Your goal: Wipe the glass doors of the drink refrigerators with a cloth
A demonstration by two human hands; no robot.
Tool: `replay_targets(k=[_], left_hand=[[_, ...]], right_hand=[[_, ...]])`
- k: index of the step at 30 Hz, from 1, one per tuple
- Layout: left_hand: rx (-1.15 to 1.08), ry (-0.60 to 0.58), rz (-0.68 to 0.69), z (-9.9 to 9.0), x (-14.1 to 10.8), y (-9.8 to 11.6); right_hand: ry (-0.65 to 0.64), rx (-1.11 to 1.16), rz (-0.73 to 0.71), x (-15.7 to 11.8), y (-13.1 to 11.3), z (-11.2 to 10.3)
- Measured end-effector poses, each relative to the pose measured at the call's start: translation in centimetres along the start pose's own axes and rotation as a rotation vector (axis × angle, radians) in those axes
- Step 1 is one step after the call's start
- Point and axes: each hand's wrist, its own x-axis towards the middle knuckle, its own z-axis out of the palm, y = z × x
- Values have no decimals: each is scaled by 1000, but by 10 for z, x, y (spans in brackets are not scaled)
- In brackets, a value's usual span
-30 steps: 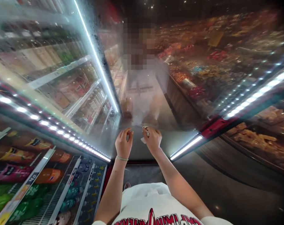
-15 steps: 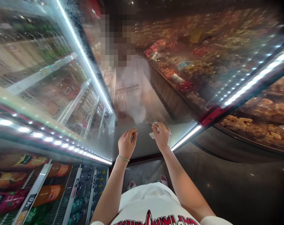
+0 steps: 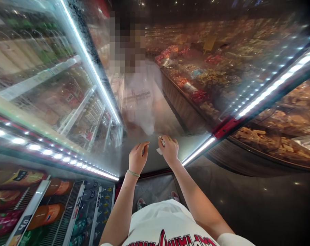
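My right hand (image 3: pixel 169 150) is closed around a crumpled white tissue (image 3: pixel 159 150), held just in front of a misted glass door (image 3: pixel 137 159). Whether the tissue touches the glass I cannot tell. To its left is my left hand (image 3: pixel 138 158), loosely curved, with a narrow gap between thumb and fingers and nothing visible in it. A thin green band circles that wrist. The fogged pane fills the upper middle and mirrors a person in a white top, the shelves and the goods.
Drink bottles (image 3: pixel 46 215) lie in view on cooler shelves at lower left, under a bright light strip (image 3: pixel 52 155). On the right, a curved display counter (image 3: pixel 237 159) holds loose packaged food (image 3: pixel 262 140). A second lit strip (image 3: pixel 198 150) runs along the door's edge. Grey floor (image 3: pixel 237 205) lies below.
My right hand, with the tissue, has moved left, closer to my left hand. The left hand's thumb gap looks narrower. The whole view has shifted slightly.
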Motion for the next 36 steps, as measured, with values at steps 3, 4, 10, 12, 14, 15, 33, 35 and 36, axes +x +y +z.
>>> replay_targets(k=[3, 4, 10, 12, 14, 15, 33, 35, 36], left_hand=[[14, -3, 5, 0, -1, 1], [15, 2, -1, 0, -1, 1], [27, -22, -10, 2, 2, 5], [36, -34, 3, 4, 2, 7], [37, -21, -6, 5, 2, 9], [33, -11, -16, 5, 2, 10], [-5, -20, -116, 9, -2, 16], [0, -18, -122, 10, -1, 16], [0, -18, -125, 10, -1, 16]], right_hand=[[39, 3, 44, 0, 5, -3], [67, 9, 89, 0, 8, -4], [15, 16, 5, 2, 11, -6], [15, 30, 10, 4, 11, -7], [36, 59, 93, 5, 10, -9], [35, 81, 140, 6, 10, -10], [-107, 425, 465, 3, -3, -8], [-115, 423, 472, 2, -2, -7], [-113, 415, 454, 2, -2, -7]])
